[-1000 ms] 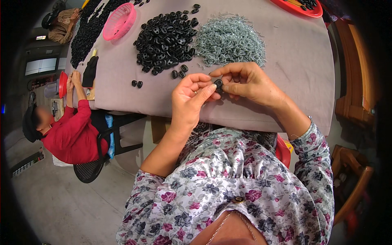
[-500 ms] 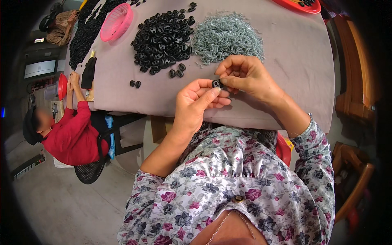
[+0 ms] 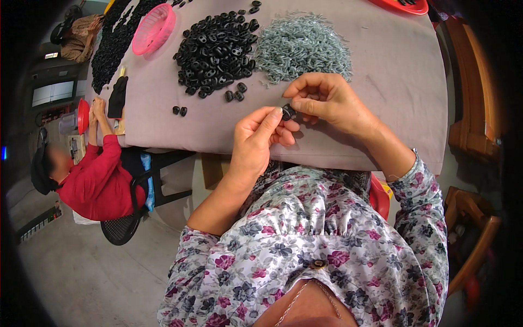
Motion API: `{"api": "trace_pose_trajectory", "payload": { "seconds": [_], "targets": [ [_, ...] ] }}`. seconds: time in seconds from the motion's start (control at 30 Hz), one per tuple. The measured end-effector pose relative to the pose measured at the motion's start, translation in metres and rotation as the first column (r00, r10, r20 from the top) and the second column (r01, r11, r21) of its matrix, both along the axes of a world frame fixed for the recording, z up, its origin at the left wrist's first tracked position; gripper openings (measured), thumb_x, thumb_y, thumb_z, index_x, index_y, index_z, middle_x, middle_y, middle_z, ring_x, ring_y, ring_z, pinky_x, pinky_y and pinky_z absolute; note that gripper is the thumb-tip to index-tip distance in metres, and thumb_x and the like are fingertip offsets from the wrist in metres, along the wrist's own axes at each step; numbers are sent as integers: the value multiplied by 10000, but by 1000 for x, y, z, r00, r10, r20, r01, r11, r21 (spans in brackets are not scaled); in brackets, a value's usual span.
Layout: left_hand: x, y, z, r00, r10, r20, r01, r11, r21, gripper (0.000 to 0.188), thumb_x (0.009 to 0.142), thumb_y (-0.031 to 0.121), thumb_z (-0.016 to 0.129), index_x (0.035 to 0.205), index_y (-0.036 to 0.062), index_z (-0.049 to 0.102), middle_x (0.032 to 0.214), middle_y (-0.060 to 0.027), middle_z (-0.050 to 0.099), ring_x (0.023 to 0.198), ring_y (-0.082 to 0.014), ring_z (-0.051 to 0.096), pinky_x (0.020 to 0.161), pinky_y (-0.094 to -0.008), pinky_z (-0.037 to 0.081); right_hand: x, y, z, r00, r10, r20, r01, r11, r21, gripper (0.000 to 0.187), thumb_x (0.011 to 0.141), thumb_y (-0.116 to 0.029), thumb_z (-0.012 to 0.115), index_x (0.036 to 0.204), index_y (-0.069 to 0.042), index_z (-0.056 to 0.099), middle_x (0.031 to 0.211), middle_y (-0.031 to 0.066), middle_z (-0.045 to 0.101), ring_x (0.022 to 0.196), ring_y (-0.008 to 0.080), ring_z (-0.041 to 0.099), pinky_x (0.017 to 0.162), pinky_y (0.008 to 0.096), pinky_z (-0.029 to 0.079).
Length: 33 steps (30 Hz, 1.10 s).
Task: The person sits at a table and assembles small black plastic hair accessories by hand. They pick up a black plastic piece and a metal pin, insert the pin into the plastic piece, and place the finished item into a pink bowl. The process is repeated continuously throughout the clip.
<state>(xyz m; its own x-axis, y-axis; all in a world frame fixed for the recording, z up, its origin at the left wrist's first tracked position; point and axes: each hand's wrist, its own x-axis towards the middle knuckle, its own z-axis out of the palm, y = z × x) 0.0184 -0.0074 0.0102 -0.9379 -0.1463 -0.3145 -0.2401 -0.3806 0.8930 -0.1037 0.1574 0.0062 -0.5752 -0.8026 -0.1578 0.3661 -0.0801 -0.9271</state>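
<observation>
Between my hands, just over the near part of the table, is a small rounded black plastic piece (image 3: 289,113), like the two-holed ones in the pile. The thumb and fingers of my left hand (image 3: 262,131) pinch it from the left. My right hand (image 3: 329,103) is curled, its thumb and fingers against the piece's right side; anything smaller between them cannot be made out. Beyond my hands lies a heap of black two-holed plastic pieces (image 3: 212,54). Right of it is a heap of small, thin silvery metal parts (image 3: 302,46), too fine to name surely.
Loose black pieces (image 3: 234,96) lie before the heap. A pink basket (image 3: 152,28) stands at the far left, a red tray (image 3: 417,7) at the far right. The grey tablecloth (image 3: 152,128) hangs over the near edge. At the left, a person in red (image 3: 92,180) sits working.
The black piece has been turned in my fingers, and its two-holed face shows less plainly. My left thumb has shifted up and to the left on it.
</observation>
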Motion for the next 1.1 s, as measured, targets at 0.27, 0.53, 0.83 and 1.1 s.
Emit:
{"api": "trace_pose_trajectory", "payload": {
  "seconds": [0.27,0.53,0.83,1.1],
  "targets": [
    [-2,8,6,995,99,-20,-99,995,9,177,971,147,589,1029,-14,631,890,-135,703,700,-166,692,640,-255,554,0,-1,-2,999,35,17,-33,998,-62,113,895,-72,662,985,-8,641,821,-4,637,659,51,588,557,198,480],
    [-2,-4,6,999,-53,-2,52,995,-84,206,982,162,561,1045,-27,611,897,-178,706,737,-229,713,673,-307,583,2,0,0,999,-16,35,17,999,-45,78,893,-46,656,957,-2,650,785,2,630,657,61,581,576,198,467],
    [-2,-5,11,995,-95,4,95,986,-140,200,981,167,559,991,-21,628,854,-158,704,675,-194,692,626,-277,565,1,1,0,1000,8,15,-8,1000,-22,130,883,-55,663,986,12,704,781,12,665,652,55,587,569,202,474],
    [-1,-2,11,997,-76,-3,74,983,-166,198,981,140,565,998,-48,627,855,-152,700,686,-172,689,651,-265,566,-1,2,1,999,21,-31,-22,999,-42,120,887,-62,657,968,6,713,758,9,659,647,57,594,568,202,487]
  ]
}}
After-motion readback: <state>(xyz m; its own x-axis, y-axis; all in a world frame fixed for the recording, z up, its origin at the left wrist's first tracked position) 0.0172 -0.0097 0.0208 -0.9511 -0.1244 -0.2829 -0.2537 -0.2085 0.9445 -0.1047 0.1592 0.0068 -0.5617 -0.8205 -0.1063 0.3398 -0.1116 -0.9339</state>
